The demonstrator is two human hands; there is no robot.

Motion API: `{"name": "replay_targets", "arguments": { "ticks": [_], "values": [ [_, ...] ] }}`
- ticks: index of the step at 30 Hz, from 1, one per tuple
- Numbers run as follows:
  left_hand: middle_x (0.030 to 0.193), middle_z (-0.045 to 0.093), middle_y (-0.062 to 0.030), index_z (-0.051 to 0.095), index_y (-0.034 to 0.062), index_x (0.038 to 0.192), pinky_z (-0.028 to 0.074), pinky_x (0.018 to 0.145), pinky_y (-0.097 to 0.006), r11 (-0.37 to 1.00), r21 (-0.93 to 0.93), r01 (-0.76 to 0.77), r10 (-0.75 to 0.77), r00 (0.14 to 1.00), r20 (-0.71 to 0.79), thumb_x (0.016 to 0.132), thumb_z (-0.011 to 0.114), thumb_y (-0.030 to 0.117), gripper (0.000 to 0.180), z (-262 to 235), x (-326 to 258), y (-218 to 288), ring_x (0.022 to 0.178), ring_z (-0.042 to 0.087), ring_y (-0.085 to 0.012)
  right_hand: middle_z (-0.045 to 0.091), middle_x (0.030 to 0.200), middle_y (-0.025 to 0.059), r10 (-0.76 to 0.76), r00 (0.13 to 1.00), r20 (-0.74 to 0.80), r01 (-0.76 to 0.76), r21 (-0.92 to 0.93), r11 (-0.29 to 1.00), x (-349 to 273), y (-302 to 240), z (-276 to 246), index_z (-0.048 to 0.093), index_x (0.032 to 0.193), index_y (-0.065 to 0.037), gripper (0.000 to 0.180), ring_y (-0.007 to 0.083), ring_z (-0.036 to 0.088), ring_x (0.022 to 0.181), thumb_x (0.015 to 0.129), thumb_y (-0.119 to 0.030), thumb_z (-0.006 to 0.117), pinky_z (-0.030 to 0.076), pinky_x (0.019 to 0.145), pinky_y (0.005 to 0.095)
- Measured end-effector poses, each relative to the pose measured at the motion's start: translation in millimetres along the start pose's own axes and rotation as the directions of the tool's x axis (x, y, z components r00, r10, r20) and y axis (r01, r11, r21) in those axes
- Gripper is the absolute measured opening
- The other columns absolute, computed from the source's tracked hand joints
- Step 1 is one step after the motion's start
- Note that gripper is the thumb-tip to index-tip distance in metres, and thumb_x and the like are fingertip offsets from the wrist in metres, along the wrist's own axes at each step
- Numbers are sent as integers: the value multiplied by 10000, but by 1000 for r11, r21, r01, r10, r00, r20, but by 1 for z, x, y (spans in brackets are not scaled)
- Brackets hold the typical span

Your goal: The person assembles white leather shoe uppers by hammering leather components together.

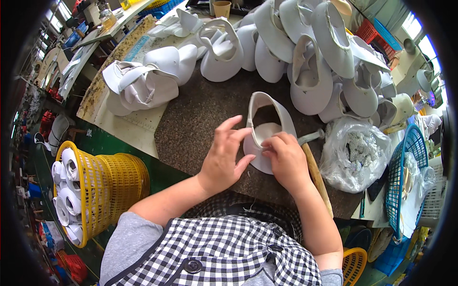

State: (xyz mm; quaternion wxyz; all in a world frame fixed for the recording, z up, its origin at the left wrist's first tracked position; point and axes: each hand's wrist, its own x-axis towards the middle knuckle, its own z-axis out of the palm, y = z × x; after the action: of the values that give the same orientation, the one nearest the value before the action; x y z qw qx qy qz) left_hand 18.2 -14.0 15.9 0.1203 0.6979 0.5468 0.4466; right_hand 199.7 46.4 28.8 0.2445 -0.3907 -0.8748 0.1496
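Note:
A white shoe upper (288, 117) stands on the dark speckled work board (183, 124) in front of me, its opening facing up. My right hand (285, 159) is closed, with thumb and fingertips pinching the near right rim of the upper. What lies between those fingertips is too small to make out. At the upper's left side my left hand (224, 155) is open, thumb and fingers apart, fingertips close to the rim. Just right of my right hand lies a hammer (316, 176) with a wooden handle. Beside it rests a clear plastic bag (334, 167) of small silvery pieces.
Many white shoe uppers (310, 90) are heaped along the back and right of the board; more (143, 88) lie stacked at the left. A yellow basket (114, 178) of white rolled pieces stands lower left. At the right is a blue basket (396, 190). A paper cup (222, 8) stands behind.

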Motion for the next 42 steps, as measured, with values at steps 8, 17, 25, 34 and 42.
{"name": "replay_targets", "arguments": {
  "ticks": [8,17,25,34,42],
  "values": [
    [1439,336,-151,210,-22,1453,344,1097,-417,110,-774,624,-267,768,582,791,792,170,902,-6,11,-1,1331,376,-284,610,967,80,32,995,-91,12,445,896,5,7,-6,604,882,-43,199,287,558,923,724,63,663,461,796,364],
    [1355,455,-174,579,19,1190,440,991,-364,836,-507,213,-138,974,181,831,700,92,385,20,9,-7,1182,533,-241,597,936,79,300,952,-55,-174,709,684,-5,17,8,573,934,-42,188,186,551,737,806,79,637,458,678,265],
    [986,666,-30,612,19,1110,505,833,-264,178,-819,545,-489,772,407,894,656,63,224,25,11,3,906,618,-103,657,913,99,24,924,-381,80,255,963,4,-1,3,651,907,-26,142,234,647,832,780,4,707,528,701,329],
    [1016,671,-49,637,3,1098,502,888,-283,215,-843,493,-462,812,356,879,661,30,222,22,9,2,934,626,-116,666,852,94,-27,923,-385,74,107,991,9,-10,0,660,854,-32,109,273,646,799,762,-32,717,527,698,352],
    [1048,668,-82,620,-20,1119,503,885,-275,161,-859,486,-462,806,370,907,643,75,233,23,-1,-7,970,626,-122,668,864,108,-31,922,-386,87,129,988,8,-14,9,650,887,-22,120,277,652,797,776,7,684,531,704,357]
  ]
}}
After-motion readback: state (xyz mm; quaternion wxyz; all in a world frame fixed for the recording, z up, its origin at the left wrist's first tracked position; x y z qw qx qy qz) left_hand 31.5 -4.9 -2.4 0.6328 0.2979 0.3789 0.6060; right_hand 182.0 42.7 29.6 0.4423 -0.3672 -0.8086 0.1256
